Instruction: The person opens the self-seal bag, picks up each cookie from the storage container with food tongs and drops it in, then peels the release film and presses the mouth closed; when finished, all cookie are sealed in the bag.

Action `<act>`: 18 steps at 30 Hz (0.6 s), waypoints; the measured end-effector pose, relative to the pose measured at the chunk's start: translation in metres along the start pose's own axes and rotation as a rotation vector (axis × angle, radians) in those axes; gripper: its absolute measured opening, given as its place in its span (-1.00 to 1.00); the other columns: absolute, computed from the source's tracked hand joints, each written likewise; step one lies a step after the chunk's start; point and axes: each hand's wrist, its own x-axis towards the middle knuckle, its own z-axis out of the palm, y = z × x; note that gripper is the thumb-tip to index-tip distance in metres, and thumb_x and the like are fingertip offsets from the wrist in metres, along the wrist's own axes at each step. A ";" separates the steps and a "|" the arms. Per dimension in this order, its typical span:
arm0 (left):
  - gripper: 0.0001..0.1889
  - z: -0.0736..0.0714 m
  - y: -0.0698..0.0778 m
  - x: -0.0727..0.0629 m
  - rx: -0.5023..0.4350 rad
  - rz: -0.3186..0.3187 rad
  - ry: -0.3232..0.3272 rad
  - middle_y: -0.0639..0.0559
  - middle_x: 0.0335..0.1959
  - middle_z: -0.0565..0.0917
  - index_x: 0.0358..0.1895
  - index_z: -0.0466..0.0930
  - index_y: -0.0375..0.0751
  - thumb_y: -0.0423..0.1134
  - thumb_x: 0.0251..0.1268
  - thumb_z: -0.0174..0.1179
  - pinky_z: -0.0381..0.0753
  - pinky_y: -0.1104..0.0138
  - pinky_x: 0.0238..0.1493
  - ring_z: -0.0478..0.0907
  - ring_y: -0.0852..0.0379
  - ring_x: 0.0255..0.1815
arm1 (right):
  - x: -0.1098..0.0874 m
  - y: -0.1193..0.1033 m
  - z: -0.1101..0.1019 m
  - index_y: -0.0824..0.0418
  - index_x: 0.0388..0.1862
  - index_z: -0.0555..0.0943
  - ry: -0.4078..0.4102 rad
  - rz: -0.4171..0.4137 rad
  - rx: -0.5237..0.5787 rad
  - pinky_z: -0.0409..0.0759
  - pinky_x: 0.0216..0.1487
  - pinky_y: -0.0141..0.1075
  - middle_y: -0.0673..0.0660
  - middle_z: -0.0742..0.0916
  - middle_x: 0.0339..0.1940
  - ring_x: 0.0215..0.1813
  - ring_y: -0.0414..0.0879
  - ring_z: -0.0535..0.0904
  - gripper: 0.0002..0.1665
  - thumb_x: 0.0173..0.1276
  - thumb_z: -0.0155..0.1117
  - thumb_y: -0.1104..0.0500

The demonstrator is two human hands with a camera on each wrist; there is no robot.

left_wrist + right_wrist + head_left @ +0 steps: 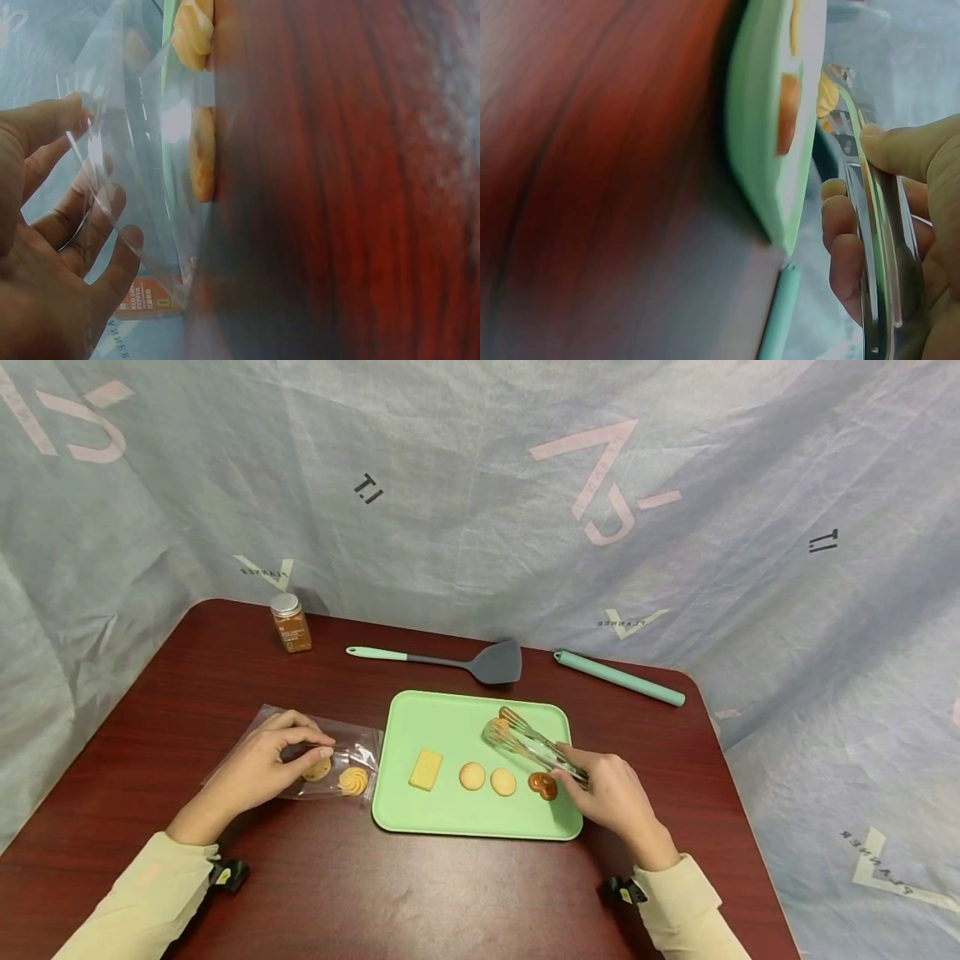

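My left hand (pixel 273 756) pinches the upper edge of a clear plastic bag (pixel 124 135). Inside the bag lie a swirl cookie (pixel 352 781) and a round cookie (pixel 202 154), the latter partly behind my fingers in the head view. Over a green tray (pixel 465 818), my right hand (pixel 611 793) grips metal tongs (pixel 536 747). At the tong tips is another swirl cookie (pixel 827 94), partly covered by them. Along the tray are a rectangular biscuit (pixel 426 769), two round biscuits (pixel 472 776) and a pretzel (pixel 542 786) below the tongs.
Behind the tray lies a spatula (pixel 498 662) with a pale green handle. A teal rod (pixel 622 678) lies at the back right, and a spice jar (pixel 292 623) stands at the back left. Hanging cloth (pixel 465 510) borders the dark red table (pixel 420 893).
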 end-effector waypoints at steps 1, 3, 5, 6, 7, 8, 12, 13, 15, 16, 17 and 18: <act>-0.86 0.000 0.000 0.000 -0.001 0.002 0.001 0.20 -0.16 0.58 -0.19 0.81 -0.05 -0.34 0.22 0.47 0.40 0.27 -0.06 0.46 0.14 -0.04 | 0.002 -0.002 0.001 0.18 0.22 0.69 0.001 -0.010 0.003 0.17 -0.61 -0.32 -0.06 0.68 -0.56 -0.64 -0.35 0.05 -0.49 0.34 0.49 0.03; -0.86 0.000 -0.001 -0.001 -0.004 0.003 -0.001 0.20 -0.16 0.58 -0.19 0.81 -0.05 -0.35 0.22 0.47 0.41 0.27 -0.07 0.46 0.15 -0.04 | 0.005 -0.007 0.003 0.16 0.23 0.69 0.003 -0.027 0.008 0.22 -0.60 -0.32 -0.03 0.75 -0.43 -0.64 -0.35 0.10 -0.49 0.35 0.48 0.02; -0.86 0.001 -0.001 -0.001 -0.008 -0.001 -0.003 0.19 -0.15 0.58 -0.18 0.81 -0.05 -0.35 0.23 0.47 0.42 0.26 -0.09 0.46 0.16 -0.04 | 0.009 -0.012 0.005 0.15 0.23 0.69 -0.001 -0.040 0.010 0.26 -0.59 -0.32 -0.04 0.75 -0.41 -0.64 -0.34 0.14 -0.49 0.36 0.47 0.00; -0.86 0.001 -0.001 -0.001 -0.010 -0.003 -0.004 0.19 -0.15 0.58 -0.18 0.81 -0.05 -0.34 0.23 0.46 0.43 0.26 -0.10 0.46 0.16 -0.04 | 0.010 -0.014 0.006 0.15 0.23 0.69 -0.002 -0.048 0.010 0.27 -0.58 -0.32 -0.05 0.74 -0.44 -0.64 -0.34 0.16 -0.49 0.35 0.47 0.00; -0.86 0.001 -0.001 -0.002 -0.009 -0.003 -0.004 0.19 -0.15 0.57 -0.18 0.81 -0.04 -0.33 0.24 0.46 0.43 0.25 -0.10 0.46 0.15 -0.04 | 0.012 -0.017 0.008 0.14 0.23 0.69 -0.004 -0.055 0.010 0.28 -0.58 -0.32 -0.07 0.74 -0.44 -0.65 -0.35 0.17 -0.49 0.35 0.47 0.00; -0.87 0.001 -0.001 -0.002 -0.009 -0.005 -0.004 0.19 -0.15 0.57 -0.18 0.80 -0.04 -0.32 0.24 0.46 0.43 0.25 -0.11 0.45 0.15 -0.04 | 0.014 -0.020 0.009 0.15 0.23 0.69 -0.009 -0.064 0.011 0.28 -0.60 -0.32 -0.09 0.71 -0.49 -0.66 -0.35 0.16 -0.49 0.36 0.47 0.00; -0.86 0.002 -0.001 -0.002 -0.006 -0.002 0.002 0.19 -0.15 0.58 -0.19 0.81 -0.03 -0.33 0.22 0.47 0.41 0.29 -0.09 0.45 0.15 -0.04 | 0.020 -0.034 0.017 0.15 0.22 0.70 -0.022 -0.115 0.020 0.25 -0.62 -0.34 -0.16 0.61 -0.60 -0.67 -0.39 0.14 -0.51 0.34 0.47 0.04; -0.86 0.001 -0.001 -0.002 -0.006 -0.001 0.004 0.19 -0.15 0.58 -0.20 0.81 -0.03 -0.34 0.21 0.48 0.40 0.30 -0.09 0.45 0.15 -0.04 | 0.022 -0.038 0.020 0.15 0.22 0.69 -0.027 -0.131 0.021 0.23 -0.63 -0.35 -0.18 0.59 -0.60 -0.67 -0.39 0.12 -0.51 0.35 0.47 0.04; -0.85 0.001 -0.002 -0.002 -0.006 0.001 0.004 0.19 -0.16 0.58 -0.20 0.81 -0.03 -0.35 0.20 0.48 0.41 0.30 -0.09 0.45 0.16 -0.04 | 0.026 -0.046 0.025 0.15 0.22 0.70 -0.032 -0.167 0.025 0.24 -0.62 -0.37 -0.19 0.59 -0.58 -0.66 -0.41 0.14 -0.51 0.34 0.48 0.05; -0.84 0.001 -0.001 -0.002 -0.007 0.004 0.005 0.18 -0.16 0.58 -0.20 0.81 -0.03 -0.36 0.20 0.48 0.41 0.30 -0.09 0.45 0.16 -0.04 | 0.028 -0.050 0.027 0.15 0.22 0.70 -0.034 -0.186 0.029 0.25 -0.61 -0.38 -0.19 0.61 -0.55 -0.65 -0.41 0.14 -0.51 0.34 0.48 0.05; -0.84 0.001 -0.001 -0.002 -0.008 0.007 0.006 0.18 -0.16 0.58 -0.20 0.81 -0.03 -0.36 0.20 0.48 0.41 0.31 -0.10 0.45 0.16 -0.05 | 0.030 -0.054 0.030 0.15 0.22 0.69 -0.037 -0.205 0.031 0.26 -0.60 -0.39 -0.19 0.63 -0.52 -0.65 -0.42 0.16 -0.51 0.34 0.48 0.04; -0.84 0.001 -0.001 -0.002 -0.010 0.010 0.008 0.18 -0.16 0.58 -0.20 0.80 -0.03 -0.37 0.19 0.48 0.41 0.31 -0.10 0.45 0.17 -0.05 | 0.032 -0.058 0.032 0.16 0.22 0.69 -0.045 -0.225 0.035 0.27 -0.59 -0.39 -0.19 0.61 -0.54 -0.66 -0.43 0.17 -0.51 0.35 0.47 0.05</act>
